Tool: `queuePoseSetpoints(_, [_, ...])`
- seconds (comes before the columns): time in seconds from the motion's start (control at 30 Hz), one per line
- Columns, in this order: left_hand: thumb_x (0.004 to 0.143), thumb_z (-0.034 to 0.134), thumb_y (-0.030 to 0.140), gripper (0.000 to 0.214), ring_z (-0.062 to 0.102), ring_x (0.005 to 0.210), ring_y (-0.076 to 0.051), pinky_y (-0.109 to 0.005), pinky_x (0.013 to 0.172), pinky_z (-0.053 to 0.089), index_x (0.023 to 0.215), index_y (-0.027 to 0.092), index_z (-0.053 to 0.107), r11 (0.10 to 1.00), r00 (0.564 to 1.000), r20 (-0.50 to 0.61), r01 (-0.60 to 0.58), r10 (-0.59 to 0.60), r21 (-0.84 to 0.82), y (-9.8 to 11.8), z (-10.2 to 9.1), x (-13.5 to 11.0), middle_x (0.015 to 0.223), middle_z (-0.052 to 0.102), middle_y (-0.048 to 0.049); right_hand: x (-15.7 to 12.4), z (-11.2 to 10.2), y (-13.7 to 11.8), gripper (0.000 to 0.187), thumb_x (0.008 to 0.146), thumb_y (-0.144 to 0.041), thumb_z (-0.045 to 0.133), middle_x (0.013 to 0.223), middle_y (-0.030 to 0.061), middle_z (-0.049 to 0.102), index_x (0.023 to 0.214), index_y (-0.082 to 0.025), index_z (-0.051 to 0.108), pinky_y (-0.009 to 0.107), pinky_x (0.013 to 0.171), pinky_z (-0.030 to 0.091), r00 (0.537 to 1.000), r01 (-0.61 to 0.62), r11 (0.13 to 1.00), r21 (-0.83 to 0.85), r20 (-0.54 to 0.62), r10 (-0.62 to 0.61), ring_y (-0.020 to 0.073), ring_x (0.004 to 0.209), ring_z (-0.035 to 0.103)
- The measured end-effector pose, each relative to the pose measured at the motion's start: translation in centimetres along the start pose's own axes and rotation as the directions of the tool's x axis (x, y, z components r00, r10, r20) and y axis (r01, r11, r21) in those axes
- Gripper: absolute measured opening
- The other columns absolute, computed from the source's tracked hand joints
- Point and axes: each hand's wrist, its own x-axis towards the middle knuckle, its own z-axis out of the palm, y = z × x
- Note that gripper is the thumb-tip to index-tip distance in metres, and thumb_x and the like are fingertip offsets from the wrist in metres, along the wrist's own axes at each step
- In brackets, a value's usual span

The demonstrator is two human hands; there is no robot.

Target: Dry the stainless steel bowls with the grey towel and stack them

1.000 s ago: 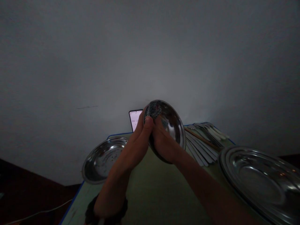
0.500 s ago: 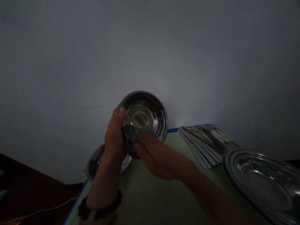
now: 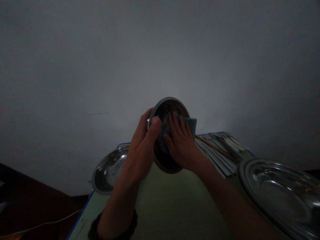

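My left hand (image 3: 145, 145) grips a shiny metal bowl (image 3: 172, 168) by its left rim, thumb over the edge and fingers behind it. The bowl is tilted up off the table, its opening turned toward my right hand (image 3: 182, 145). With that hand I press a grey patterned cloth (image 3: 192, 125) against the inside of the bowl, the fingers spread over the fabric. One corner of the cloth sticks out past the right rim. Cloth and hand hide much of the bowl's inside.
Behind my left forearm a metal basin (image 3: 105, 176) sits on the green-topped table (image 3: 172, 206). Several knives and other cutlery (image 3: 217, 153), with a wooden stick among them, lie at the right rear. Stacked oval metal trays (image 3: 282, 200) stand at the right. A wall (image 3: 160, 60) rises behind.
Both hands and the bowl have moved right, and the bowl has turned to face more rightward. My right hand has shifted deeper into it, its fingers now spread over the cloth.
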Motion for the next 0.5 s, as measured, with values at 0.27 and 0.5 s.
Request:
queuePoseSetpoints(0.27, [0.088,0.043,0.058,0.048,0.049,0.126,-0.026,-0.041,0.105,0.040,0.117,0.023,0.061,0.992,0.998,0.001,0.059,-0.059,-0.109,-1.8,0.7,0.3,0.120,0.065,-0.0042,-0.8,-0.9,-2.1,0.057,0.096,-0.025,0.022,0.160,0.0081,0.003,0.151,-0.017,0.008,0.056,0.117,0.005,0.954,0.188,0.923,0.336,0.160,-0.252,0.0241,0.141,-0.017])
queuePoseSetpoints(0.5, [0.088,0.048,0.054,0.040,0.052,0.123,-0.025,-0.042,0.108,0.039,0.106,0.023,0.064,0.985,0.982,-0.158,0.076,-0.101,-0.157,-0.9,-0.9,0.7,0.112,0.067,-0.0011,-1.1,-2.6,-3.6,0.056,0.099,-0.031,0.021,0.158,0.0101,0.011,0.150,-0.011,0.009,0.042,0.119,0.014,0.879,0.266,0.829,0.491,0.230,-0.418,0.0155,0.145,0.003])
